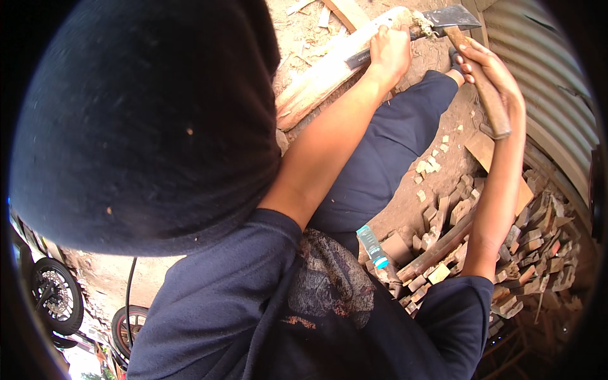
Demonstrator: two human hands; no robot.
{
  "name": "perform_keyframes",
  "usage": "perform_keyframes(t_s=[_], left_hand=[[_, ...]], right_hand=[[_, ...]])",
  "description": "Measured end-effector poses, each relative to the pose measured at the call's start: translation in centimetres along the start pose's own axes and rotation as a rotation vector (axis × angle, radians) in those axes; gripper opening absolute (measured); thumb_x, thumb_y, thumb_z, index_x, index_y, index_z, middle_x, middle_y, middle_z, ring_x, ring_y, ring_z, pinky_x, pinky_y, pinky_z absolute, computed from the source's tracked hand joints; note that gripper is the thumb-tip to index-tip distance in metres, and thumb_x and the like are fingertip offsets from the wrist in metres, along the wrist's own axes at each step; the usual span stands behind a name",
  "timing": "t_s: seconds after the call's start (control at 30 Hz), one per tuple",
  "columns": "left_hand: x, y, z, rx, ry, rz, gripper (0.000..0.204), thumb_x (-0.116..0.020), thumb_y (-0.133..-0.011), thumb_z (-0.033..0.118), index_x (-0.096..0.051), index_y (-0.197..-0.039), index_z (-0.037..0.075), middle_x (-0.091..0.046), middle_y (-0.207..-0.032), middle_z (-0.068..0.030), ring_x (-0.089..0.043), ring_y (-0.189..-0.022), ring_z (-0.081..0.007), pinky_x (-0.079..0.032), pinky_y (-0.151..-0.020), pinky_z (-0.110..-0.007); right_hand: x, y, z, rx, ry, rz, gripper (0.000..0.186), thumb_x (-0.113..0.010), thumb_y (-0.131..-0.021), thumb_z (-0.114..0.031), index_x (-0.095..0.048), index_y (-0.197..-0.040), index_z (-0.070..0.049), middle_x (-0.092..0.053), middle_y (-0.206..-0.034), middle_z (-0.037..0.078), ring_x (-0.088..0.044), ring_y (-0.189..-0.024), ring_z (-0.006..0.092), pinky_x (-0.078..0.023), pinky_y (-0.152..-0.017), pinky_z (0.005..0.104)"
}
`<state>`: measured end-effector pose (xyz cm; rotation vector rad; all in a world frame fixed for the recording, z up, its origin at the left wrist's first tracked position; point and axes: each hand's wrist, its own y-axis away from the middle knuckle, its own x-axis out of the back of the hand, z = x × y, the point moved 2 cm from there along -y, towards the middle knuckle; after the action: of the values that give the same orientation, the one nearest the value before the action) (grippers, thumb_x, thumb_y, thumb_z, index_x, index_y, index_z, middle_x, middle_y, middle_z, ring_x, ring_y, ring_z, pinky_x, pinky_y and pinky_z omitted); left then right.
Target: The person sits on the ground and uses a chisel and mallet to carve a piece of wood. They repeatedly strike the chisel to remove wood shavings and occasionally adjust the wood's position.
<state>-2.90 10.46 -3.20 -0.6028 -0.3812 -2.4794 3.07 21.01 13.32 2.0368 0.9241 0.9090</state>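
A wheel (56,296) showed at the near left edge, with part of a second tyre (125,326) beside it. A large dark rounded shape (145,120) filled the left of the view. Right of it, far off, a pale log (329,73) lay slanted on the dirt ground (437,161). The left hand (389,52) was closed around the log's far end, just beside the axe head (451,18). Nearer, a plastic bottle (372,247) with a blue cap sat by the dark trousers (386,152). Further right, the right hand (491,69) gripped the wooden axe handle (484,85), fingers wrapped around it. A heap of split wood pieces (525,253) lay near right, below a corrugated metal sheet (551,82).
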Motion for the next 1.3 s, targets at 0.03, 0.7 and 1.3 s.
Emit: perform_keyframes(t_s=[0.03,0.7,1.3], left_hand=[[-0.2,0.2,0.4,-0.003,0.017,-0.033,0.02,-0.062,-0.078,0.012,-0.062,-0.093,-0.002,-0.067,-0.08,-0.0181,-0.06,-0.096,-0.0339,-0.052,-0.078,-0.043],[0.3,0.2,-0.3,0.051,0.05,-0.043,0.018,-0.064,-0.078,0.012,-0.064,-0.093,0.001,-0.067,-0.085,-0.0169,-0.061,-0.094,-0.0321,-0.052,-0.078,-0.043],[-0.5,0.5,0.7,-0.007,0.08,-0.071,0.021,-0.062,-0.079,0.011,-0.064,-0.096,0.0,-0.067,-0.084,-0.0183,-0.061,-0.094,-0.0327,-0.052,-0.078,-0.043]], right_hand=[[0.6,0.8,-0.7,-0.021,-0.006,0.0,0.013,-0.053,-0.091,-0.015,-0.051,-0.097,-0.003,-0.054,-0.077,0.002,-0.048,-0.062,0.0063,-0.042,-0.055,0.0197],[1.5,-1.2,1.1,-0.062,0.11,-0.058,0.016,-0.053,-0.093,-0.016,-0.049,-0.099,-0.001,-0.054,-0.075,0.003,-0.049,-0.06,0.0057,-0.042,-0.05,0.0179],[1.6,1.0,-0.5,0.087,-0.183,0.211,0.02,-0.056,-0.091,-0.014,-0.049,-0.105,-0.001,-0.056,-0.081,0.004,-0.05,-0.059,0.0045,-0.042,-0.048,0.0175]])
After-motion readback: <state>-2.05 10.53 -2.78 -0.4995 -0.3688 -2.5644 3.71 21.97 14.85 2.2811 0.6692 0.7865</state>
